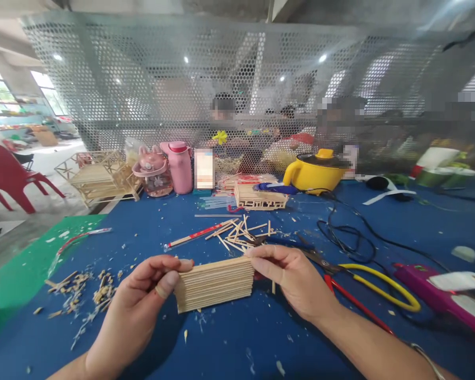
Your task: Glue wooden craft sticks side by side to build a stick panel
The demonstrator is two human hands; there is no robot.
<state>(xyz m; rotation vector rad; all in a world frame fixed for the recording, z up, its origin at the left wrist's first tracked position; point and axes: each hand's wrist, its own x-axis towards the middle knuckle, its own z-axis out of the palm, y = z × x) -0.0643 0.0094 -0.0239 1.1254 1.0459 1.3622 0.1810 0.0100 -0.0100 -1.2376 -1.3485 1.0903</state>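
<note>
A panel of thin wooden sticks, laid side by side in rows, is held up over the blue table. My left hand pinches its top left corner between thumb and fingers. At the top right corner, my right hand grips the upper edge, where a stick runs along the top. Just behind the panel lies a pile of loose wooden sticks. Beside that pile is a red-wrapped pack of sticks. Pliers with yellow handles rest to the right of my right hand.
Stick scraps litter the table's left side. A small wooden model, a pink bottle and a yellow pot stand at the back. A black cable and a purple device lie at right. Beyond the perforated screen are people.
</note>
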